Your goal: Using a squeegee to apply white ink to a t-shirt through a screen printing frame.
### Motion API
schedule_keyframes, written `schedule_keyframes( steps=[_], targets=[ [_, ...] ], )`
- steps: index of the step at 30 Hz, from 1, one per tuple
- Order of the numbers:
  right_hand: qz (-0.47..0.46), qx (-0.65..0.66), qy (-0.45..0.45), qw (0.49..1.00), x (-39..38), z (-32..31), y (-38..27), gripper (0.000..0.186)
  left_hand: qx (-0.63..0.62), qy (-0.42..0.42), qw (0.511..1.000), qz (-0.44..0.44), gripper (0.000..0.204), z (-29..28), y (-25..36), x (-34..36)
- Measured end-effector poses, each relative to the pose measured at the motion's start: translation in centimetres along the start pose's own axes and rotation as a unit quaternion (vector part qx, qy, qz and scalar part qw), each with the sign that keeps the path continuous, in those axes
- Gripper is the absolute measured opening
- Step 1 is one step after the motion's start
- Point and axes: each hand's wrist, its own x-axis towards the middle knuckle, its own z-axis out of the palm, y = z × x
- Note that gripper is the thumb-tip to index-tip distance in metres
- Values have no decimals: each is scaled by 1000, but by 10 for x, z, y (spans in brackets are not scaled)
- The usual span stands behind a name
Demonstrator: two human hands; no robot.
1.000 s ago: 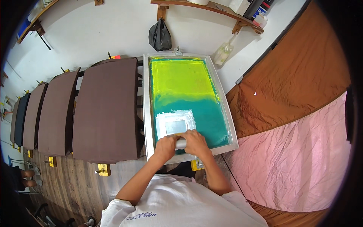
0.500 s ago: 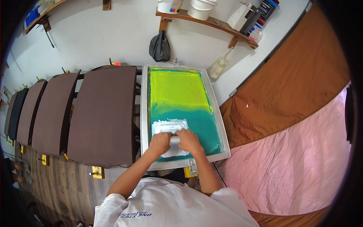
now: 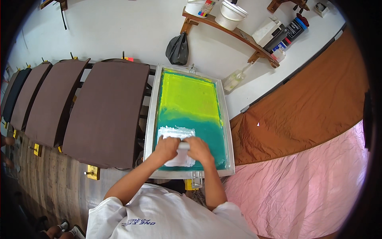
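Observation:
A metal-framed printing screen (image 3: 229,131) lies in front of me, its mesh yellow-green in the far half and teal in the near half. White ink (image 3: 175,132) covers a rectangular patch in the near part. Both my left hand (image 3: 167,148) and my right hand (image 3: 199,149) are closed around a pale squeegee (image 3: 183,146) over this patch, side by side with a small gap between them. My fingers and the squeegee's lower edge are largely hidden. A metal clamp (image 3: 197,179) sits at the near edge of the frame.
Left of the screen stands a row of boards covered in dark brown fabric (image 3: 105,115). A wall shelf (image 3: 227,32) holds white tubs (image 3: 231,15) and bottles. Beneath it hangs a black bag (image 3: 177,49). Brown and pink sheeting (image 3: 294,191) spreads at right. Someone's shoes (image 3: 77,231) show at lower left.
The view has tilted and shifted, so the shelf and boards sit differently in it. Both hands stay closed on the squeegee at nearly the same part of the white patch.

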Motion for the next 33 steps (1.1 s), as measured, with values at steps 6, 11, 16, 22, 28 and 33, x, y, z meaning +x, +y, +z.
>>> schedule_keyframes(
  steps=[6,11,16,22,28,33],
  targets=[
    [-11,-1,74,997,-32,41,-1,50,-31,54,998,28,49,36,0,-37],
    [-12,18,54,998,-93,49,-18,53,-40,-37,998,23,55,28,29,-91],
    [4,-11,-54,998,-53,10,-14,46,-32,-125,991,-19,39,-10,28,-51],
    [-1,-38,-6,999,28,3,6,40,-25,10,999,-27,44,1,-9,15],
    [-55,-1,65,996,-34,47,6,46,-18,63,998,6,53,28,12,-46],
    [-59,3,28,998,-84,38,-5,43,-54,6,998,-34,54,16,48,-86]
  ],
)
